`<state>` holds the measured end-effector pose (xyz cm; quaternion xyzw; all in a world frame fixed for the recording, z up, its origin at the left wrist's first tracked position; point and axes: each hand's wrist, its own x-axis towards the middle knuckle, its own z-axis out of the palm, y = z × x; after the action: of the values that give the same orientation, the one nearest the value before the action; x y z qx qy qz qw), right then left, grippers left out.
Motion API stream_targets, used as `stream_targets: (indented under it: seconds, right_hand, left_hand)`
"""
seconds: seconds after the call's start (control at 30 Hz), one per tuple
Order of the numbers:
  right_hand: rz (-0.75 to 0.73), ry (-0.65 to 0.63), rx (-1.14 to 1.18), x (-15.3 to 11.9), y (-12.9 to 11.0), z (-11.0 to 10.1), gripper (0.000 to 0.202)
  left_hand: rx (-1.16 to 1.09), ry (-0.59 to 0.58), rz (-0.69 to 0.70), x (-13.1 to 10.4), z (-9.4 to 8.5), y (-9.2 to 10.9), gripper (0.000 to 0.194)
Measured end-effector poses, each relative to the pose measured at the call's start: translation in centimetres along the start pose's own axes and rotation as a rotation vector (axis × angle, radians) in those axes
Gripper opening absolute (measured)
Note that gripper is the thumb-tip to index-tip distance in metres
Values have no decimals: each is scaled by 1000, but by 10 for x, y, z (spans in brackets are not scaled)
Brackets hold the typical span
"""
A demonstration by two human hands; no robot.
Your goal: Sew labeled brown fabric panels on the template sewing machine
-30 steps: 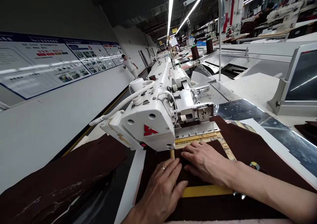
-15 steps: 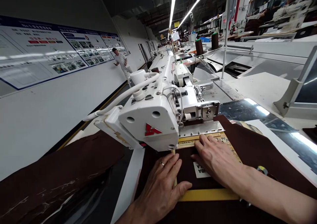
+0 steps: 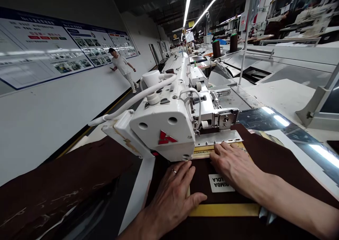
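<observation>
Dark brown fabric (image 3: 200, 183) lies under the head of a white sewing machine (image 3: 148, 135). Around part of it runs a yellow-edged template frame (image 3: 225, 210), and a white label (image 3: 218, 187) with upside-down lettering shows inside. My left hand (image 3: 176, 194) rests flat on the frame's left side, fingers stretched toward the machine head and thumb out over the fabric. At the frame's far edge, beside the metal plate (image 3: 201, 139), my right hand (image 3: 233, 164) presses down with bent fingers; its fingertips are partly hidden. The needle area is out of sight behind the machine head.
More brown material (image 3: 60, 183) hangs at the left. Metal clips (image 3: 266, 215) sit by the frame's near right corner. Brown thread cones (image 3: 216, 49) stand behind the machine. A person (image 3: 122, 66) is by the wall, and a screen (image 3: 329, 100) stands at the right.
My right hand has shifted slightly right, and more of the label shows. My left hand stays almost where it was. The person by the wall has moved left, legs now apart.
</observation>
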<state>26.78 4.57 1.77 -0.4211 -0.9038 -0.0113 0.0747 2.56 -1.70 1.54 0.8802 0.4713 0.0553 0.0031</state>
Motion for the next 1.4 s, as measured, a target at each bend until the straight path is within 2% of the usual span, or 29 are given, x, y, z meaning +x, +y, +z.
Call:
stream_targets:
  seconds: [0.2, 0.43, 0.7, 0.9, 1.23, 1.4]
  right_hand:
    - [-27, 12, 76, 4, 6, 5, 16]
    - [-7, -81, 264, 10, 12, -1, 33]
    - [88, -146, 272, 12, 11, -9, 30]
    - [95, -131, 269, 11, 14, -11, 26]
    - [97, -105, 168, 11, 16, -5, 23]
    - [26, 44, 55, 6, 11, 1, 17]
  left_hand:
    - [8, -1, -1, 3, -3, 1, 63]
    - [48, 2, 12, -1, -1, 0, 62]
    - [110, -46, 4, 8, -9, 11, 79]
    - [95, -25, -2, 4, -7, 12, 58]
    - [113, -52, -36, 7, -9, 20, 62]
    - [74, -64, -81, 11, -11, 25, 65]
